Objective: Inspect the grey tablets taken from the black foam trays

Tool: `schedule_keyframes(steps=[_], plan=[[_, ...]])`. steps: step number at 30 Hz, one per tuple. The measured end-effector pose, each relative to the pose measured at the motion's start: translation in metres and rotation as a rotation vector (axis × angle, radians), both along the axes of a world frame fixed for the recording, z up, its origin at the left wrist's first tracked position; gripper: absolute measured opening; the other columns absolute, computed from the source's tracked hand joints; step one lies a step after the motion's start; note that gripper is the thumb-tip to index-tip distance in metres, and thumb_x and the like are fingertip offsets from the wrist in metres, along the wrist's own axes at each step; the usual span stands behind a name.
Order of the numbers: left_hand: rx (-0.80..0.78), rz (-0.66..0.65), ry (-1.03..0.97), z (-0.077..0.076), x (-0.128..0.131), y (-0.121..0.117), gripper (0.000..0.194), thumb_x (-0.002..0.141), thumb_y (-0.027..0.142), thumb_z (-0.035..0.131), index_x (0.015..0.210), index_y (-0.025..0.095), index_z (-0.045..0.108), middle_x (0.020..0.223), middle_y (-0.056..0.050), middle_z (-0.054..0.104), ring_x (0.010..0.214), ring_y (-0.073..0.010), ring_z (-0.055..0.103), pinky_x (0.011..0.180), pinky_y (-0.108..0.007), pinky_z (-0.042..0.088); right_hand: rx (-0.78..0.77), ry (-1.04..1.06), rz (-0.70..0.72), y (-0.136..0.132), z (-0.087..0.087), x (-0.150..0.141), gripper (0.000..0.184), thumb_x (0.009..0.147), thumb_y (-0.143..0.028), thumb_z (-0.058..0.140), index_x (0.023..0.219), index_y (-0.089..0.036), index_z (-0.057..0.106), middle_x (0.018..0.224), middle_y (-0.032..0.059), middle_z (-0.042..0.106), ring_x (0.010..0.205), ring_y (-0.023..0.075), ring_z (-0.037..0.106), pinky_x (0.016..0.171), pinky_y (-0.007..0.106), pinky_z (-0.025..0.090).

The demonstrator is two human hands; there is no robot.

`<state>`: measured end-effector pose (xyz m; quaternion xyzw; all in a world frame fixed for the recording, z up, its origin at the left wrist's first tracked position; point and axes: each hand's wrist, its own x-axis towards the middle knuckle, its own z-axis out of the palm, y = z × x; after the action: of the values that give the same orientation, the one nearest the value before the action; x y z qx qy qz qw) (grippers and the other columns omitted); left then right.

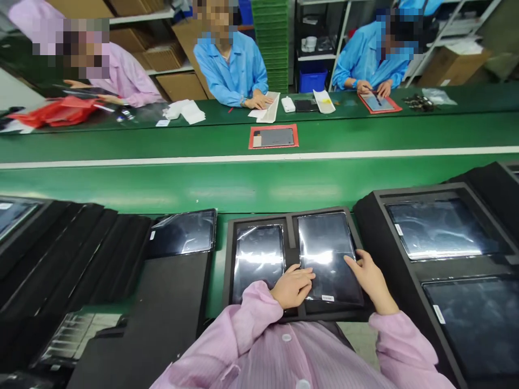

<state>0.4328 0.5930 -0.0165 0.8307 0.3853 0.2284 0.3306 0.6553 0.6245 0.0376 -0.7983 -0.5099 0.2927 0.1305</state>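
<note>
A black foam tray (292,232) with two compartments lies in front of me. Its right compartment holds a glossy tablet screen (324,237) in clear film with a small white label at its near edge. My left hand (294,286) rests flat across that screen's left edge, fingers stretched out. At the opposite side my right hand (371,278) grips the right edge, thumb on the glass and fingertips along the border, partly hidden. The left compartment contains another tablet screen (259,254), its near end covered by my left sleeve.
Stacked foam trays with screens (441,224) stand at right. At left, a screen (182,232) lies on a black tray (170,292) beside leaning foam trays (60,254). Beyond the green conveyor (182,183), which carries a panel on a red sheet (273,136), several co-workers sit.
</note>
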Motion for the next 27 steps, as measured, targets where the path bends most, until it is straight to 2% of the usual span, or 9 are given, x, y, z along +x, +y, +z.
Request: schedule_keyframes(steps=[3,6,11,15,18,20,22,24,27], plan=[[-0.04,0.091,-0.046,0.007,0.0,0.0,0.021,0.081,0.013,0.046,0.076,0.024,0.064,0.101,-0.002,0.073,0.106,-0.0157,0.063,0.1,-0.038,0.042,0.076,0.432,-0.061,0.0,0.012,0.0,0.034,0.063,-0.054,0.058,0.065,-0.02,0.056,0.055,-0.0009,0.06,0.056,0.02,0.059,0.052,0.028,0.044],[-0.035,0.291,-0.133,0.017,-0.011,-0.004,0.018,0.08,0.015,0.048,0.082,0.024,0.064,0.102,-0.005,0.072,0.103,-0.0168,0.064,0.096,-0.038,0.046,0.102,0.663,-0.118,-0.003,0.031,-0.015,0.035,0.057,-0.051,0.066,0.069,-0.02,0.057,0.065,0.0012,0.065,0.061,0.0197,0.06,0.055,0.029,0.047],[-0.011,0.784,-0.333,0.027,-0.053,-0.021,0.02,0.082,0.019,0.044,0.094,0.019,0.06,0.105,-0.011,0.069,0.102,-0.0186,0.063,0.089,-0.037,0.051,0.264,0.715,-0.075,0.004,0.057,-0.041,0.045,0.052,-0.044,0.073,0.087,-0.022,0.055,0.088,0.0043,0.068,0.088,0.0227,0.063,0.077,0.033,0.051],[-0.045,1.059,-0.392,0.024,-0.082,-0.038,0.022,0.082,0.024,0.047,0.1,0.019,0.058,0.107,-0.009,0.068,0.104,-0.0198,0.062,0.092,-0.038,0.049,0.224,0.74,-0.019,0.013,0.062,-0.057,0.047,0.056,-0.044,0.071,0.093,-0.022,0.052,0.092,0.0075,0.069,0.089,0.0235,0.064,0.083,0.038,0.05],[-0.021,1.167,-0.367,0.015,-0.094,-0.048,0.021,0.08,0.027,0.05,0.098,0.02,0.058,0.11,-0.011,0.065,0.106,-0.0224,0.061,0.093,-0.041,0.048,0.211,0.814,0.011,0.012,0.049,-0.079,0.05,0.064,-0.044,0.064,0.105,-0.021,0.049,0.104,0.0103,0.068,0.096,0.0239,0.064,0.085,0.039,0.05],[-0.002,1.229,-0.295,0.006,-0.099,-0.053,0.022,0.079,0.03,0.052,0.097,0.02,0.058,0.116,-0.013,0.062,0.111,-0.0255,0.057,0.096,-0.045,0.045,0.211,0.821,0.076,0.008,0.031,-0.101,0.05,0.07,-0.041,0.058,0.113,-0.019,0.046,0.114,0.0119,0.064,0.104,0.0231,0.061,0.089,0.039,0.049],[-0.016,1.282,-0.2,-0.003,-0.101,-0.055,0.026,0.079,0.031,0.052,0.101,0.02,0.058,0.121,-0.015,0.059,0.116,-0.0286,0.054,0.098,-0.05,0.042,0.17,0.709,0.189,0.004,0.009,-0.123,0.044,0.076,-0.034,0.049,0.117,-0.017,0.045,0.118,0.0131,0.062,0.107,0.0212,0.06,0.089,0.037,0.049],[-0.047,1.305,-0.107,-0.012,-0.101,-0.056,0.03,0.079,0.032,0.051,0.105,0.019,0.056,0.122,-0.017,0.057,0.117,-0.0314,0.052,0.098,-0.053,0.041,0.096,0.56,0.297,0.001,-0.01,-0.138,0.037,0.077,-0.027,0.045,0.112,-0.016,0.049,0.11,0.0125,0.066,0.1,0.0202,0.063,0.084,0.035,0.051],[-0.032,1.267,0.021,-0.022,-0.098,-0.056,0.035,0.076,0.03,0.053,0.11,0.018,0.054,0.125,-0.02,0.055,0.119,-0.0344,0.051,0.098,-0.057,0.04,0.005,0.414,0.383,0.004,-0.022,-0.142,0.017,0.07,-0.023,0.056,0.087,-0.02,0.058,0.082,0.007,0.07,0.086,0.0235,0.065,0.077,0.036,0.051]])
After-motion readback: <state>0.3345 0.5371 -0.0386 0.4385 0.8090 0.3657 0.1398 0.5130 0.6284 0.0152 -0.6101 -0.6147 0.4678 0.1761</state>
